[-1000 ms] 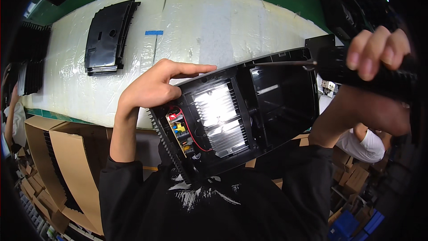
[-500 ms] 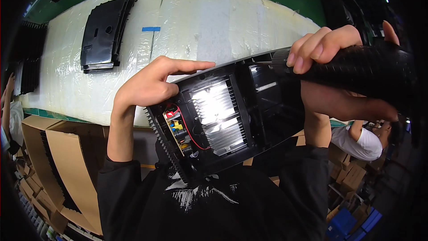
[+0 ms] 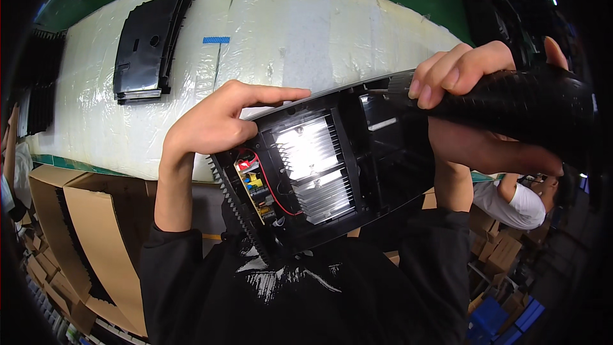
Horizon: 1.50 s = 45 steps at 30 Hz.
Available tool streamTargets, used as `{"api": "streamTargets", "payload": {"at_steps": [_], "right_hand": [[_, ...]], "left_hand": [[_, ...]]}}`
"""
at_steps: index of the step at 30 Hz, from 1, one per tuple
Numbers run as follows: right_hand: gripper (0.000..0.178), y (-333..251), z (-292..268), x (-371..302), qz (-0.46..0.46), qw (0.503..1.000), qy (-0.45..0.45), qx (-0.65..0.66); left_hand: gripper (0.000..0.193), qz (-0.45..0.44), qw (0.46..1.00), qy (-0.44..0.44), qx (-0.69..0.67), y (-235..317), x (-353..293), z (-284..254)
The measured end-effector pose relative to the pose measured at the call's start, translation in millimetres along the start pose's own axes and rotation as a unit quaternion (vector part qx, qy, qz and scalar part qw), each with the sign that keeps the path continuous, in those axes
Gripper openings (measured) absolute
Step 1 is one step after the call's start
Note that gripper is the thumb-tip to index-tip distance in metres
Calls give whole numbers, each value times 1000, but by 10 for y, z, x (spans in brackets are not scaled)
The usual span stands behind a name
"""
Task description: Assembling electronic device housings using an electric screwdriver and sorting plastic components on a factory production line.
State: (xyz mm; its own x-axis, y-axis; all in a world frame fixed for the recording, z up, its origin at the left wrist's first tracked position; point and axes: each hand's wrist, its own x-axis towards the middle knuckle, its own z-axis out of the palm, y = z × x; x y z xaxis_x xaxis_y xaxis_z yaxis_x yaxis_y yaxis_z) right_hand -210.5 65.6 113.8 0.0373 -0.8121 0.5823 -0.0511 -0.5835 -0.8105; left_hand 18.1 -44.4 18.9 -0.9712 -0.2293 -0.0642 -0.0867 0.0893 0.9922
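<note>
A black housing [image 3: 350, 153] is being held open side up in front of the person's body, at the near edge of the table [image 3: 306, 32], with its right end slanting away from the body. Its left part is being steadied by the left hand [image 3: 214, 121]: the index finger is being kept straight along the far rim, while the other fingers are being folded over the corner, grasping the wall. By the right hand [image 3: 463, 144], a thick black tool [image 3: 530, 99] is being gripped, its fingers being wrapped about the barrel. The tool's front end is being directed into the far right part of the housing, close under the far rim; whether its tip is touching anything cannot be told, as it is being hidden.

Inside the housing, a finned silver heat sink [image 3: 314, 153] is being exposed, and beside it a narrow circuit board [image 3: 257, 188] is being bordered by a red wire [image 3: 273, 195]. On the table, a curved black panel [image 3: 143, 51] is being supported, well apart from the hands, with a blue strip [image 3: 216, 39] lying near it. At lower left, dark parts are being held in a cardboard box [image 3: 99, 230].
</note>
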Motion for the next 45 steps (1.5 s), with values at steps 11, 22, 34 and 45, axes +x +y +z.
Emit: {"api": "streamTargets", "payload": {"at_steps": [11,22,34,45], "right_hand": [[100,15,-124,39,-28,987,-150,-43],[96,67,-34,19,-49,997,-46,-30],[95,97,45,2,-11,998,-34,-47],[95,256,51,-10,-40,999,-2,9]], "left_hand": [[73,2,1000,9,-13,-34,-3,13],[74,9,1000,0,-3,-14,29,-1],[74,28,999,8,25,-69,12,-24],[76,20,1000,3,19,-74,7,-44]]}}
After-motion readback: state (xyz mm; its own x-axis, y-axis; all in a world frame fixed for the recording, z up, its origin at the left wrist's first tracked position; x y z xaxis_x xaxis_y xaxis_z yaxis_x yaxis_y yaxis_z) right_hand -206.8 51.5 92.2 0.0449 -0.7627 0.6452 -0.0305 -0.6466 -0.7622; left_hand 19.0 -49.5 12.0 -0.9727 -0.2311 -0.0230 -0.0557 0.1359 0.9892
